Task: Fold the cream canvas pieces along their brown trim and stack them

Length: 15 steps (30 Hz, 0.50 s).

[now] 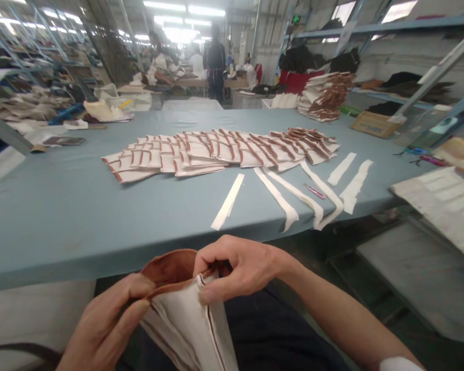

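Between my hands, over my lap, is a white fabric piece (183, 314) with brown edging and a brown inner side, its top gaping like a pouch. My left hand (110, 319) pinches the left part of its brown rim between thumb and fingers. Farther right, my right hand (235, 265) grips the same rim at a seam, thumb in front and fingers curled over the edge. The lower end of the piece runs out of the picture. On the table ahead lies a long overlapping row of similar white pieces (204, 149) with brown edges.
Pale fabric strips (276, 198) and a small pink-handled tool (315, 191) lie near the front edge of the blue-covered table (81, 216). A phone (64, 140) rests at left. At the back right are a stack of brown-and-white pieces (325, 95) and a cardboard box (375, 125). A person (215, 67) stands far behind.
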{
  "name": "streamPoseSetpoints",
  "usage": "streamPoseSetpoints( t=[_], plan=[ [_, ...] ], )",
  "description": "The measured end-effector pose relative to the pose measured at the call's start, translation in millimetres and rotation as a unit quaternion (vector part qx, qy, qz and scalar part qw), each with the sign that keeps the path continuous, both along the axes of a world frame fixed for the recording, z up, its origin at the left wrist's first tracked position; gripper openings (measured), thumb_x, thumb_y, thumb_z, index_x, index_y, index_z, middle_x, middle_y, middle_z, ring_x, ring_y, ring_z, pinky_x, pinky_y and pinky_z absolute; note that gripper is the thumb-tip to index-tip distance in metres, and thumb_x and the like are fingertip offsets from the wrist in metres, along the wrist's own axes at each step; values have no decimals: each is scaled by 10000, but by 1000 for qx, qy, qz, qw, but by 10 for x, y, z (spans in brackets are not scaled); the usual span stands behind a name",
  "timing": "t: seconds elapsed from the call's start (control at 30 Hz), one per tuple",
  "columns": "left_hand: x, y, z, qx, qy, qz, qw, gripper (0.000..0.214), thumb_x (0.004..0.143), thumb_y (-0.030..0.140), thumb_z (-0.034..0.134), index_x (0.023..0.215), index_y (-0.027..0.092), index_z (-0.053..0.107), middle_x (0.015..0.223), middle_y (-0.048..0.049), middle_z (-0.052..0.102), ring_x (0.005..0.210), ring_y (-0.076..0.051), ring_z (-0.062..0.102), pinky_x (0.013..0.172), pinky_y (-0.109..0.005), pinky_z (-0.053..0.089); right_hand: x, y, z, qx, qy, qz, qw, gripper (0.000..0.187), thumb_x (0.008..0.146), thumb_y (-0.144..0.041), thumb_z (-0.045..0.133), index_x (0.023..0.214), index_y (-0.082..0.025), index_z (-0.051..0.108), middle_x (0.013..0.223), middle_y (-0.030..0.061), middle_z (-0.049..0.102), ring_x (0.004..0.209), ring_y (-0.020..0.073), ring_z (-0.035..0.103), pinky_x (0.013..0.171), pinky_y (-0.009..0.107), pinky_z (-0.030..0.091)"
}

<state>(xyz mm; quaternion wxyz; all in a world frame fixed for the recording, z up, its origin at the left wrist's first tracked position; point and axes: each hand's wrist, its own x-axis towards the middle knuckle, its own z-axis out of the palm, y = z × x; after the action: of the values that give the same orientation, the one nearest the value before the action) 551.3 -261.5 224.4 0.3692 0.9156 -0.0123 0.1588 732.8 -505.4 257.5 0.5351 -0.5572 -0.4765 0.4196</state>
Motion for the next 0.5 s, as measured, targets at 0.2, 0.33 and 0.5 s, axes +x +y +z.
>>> streamPoseSetpoints(
  t=[0.2,0.33,0.5],
  plan=[
    [203,-105,272,-91,48,-126,987,483,1151,596,485,1040,279,832,1007,-16,841,923,-236,769,866,-252,607,-41,147,80,46,-127,18,991,474,978,-588,845,854,-199,604,761,-64,542,715,111,500,670,252,386],
    [320,-249,427,-123,119,-130,976,344,1085,467,589,892,261,787,867,16,806,806,-206,745,771,-227,596,-102,124,79,28,-163,-30,986,449,984,-543,856,872,-216,571,840,-51,606,742,112,513,698,254,394],
    [371,-330,446,-114,98,-138,979,364,1035,413,612,734,238,716,680,38,695,623,-156,654,601,-200,512,-114,67,111,-15,-113,-45,993,464,912,-540,930,947,-217,600,831,-69,609,715,106,500,657,243,389]
  ],
)
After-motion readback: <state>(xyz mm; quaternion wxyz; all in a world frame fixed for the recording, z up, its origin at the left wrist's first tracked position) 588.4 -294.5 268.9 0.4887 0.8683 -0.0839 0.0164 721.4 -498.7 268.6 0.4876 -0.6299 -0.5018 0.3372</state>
